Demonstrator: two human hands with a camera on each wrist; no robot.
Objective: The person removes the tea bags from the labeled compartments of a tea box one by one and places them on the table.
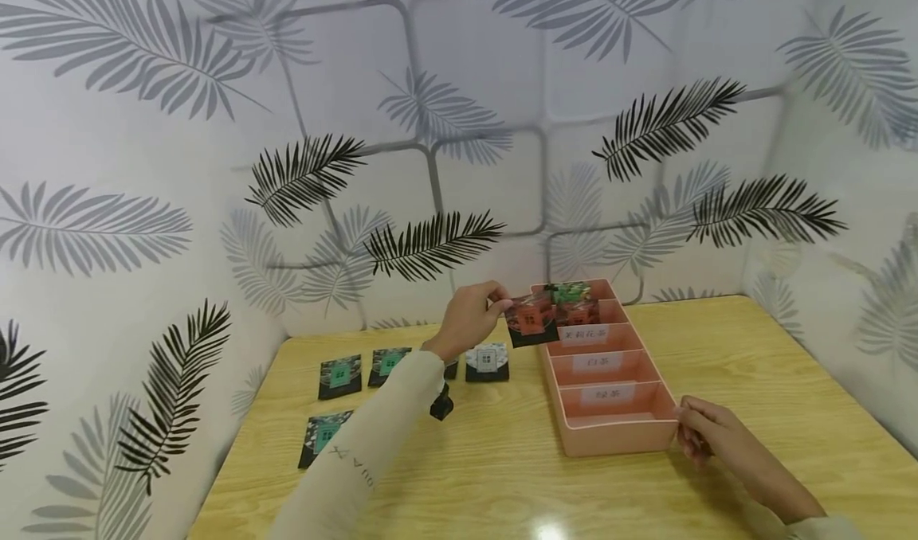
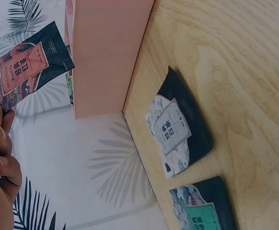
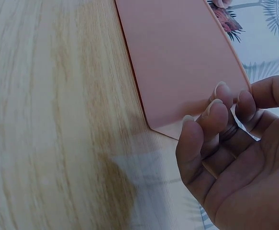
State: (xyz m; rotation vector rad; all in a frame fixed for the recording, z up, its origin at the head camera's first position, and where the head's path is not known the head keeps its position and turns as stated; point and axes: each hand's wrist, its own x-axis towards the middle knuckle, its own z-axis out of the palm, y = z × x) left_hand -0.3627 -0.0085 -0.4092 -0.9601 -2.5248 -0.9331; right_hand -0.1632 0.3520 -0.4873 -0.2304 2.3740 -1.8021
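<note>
My left hand [image 1: 468, 317] pinches a red-and-black tea sachet [image 1: 531, 321] by its upper left corner, raised beside the far left part of a pink divided box [image 1: 618, 443]. In the left wrist view the sachet [image 2: 24, 69] hangs tilted and its orange label faces the camera. At the box's near right corner, my right hand [image 1: 720, 436] holds the rim between thumb and fingertips, the other fingers curled below. Inside the box, a green sachet [image 1: 571, 291] lies in the farthest compartment and a red sachet [image 1: 578, 313] in the one before it.
White paper labels with Chinese writing mark the nearer compartments, such as the front label [image 1: 607, 393]. Left of the box lie a white-labelled sachet [image 1: 487, 362] and several green-labelled sachets [image 1: 340, 376], some partly behind my left arm. A patterned wall [image 1: 459, 166] stands behind the table.
</note>
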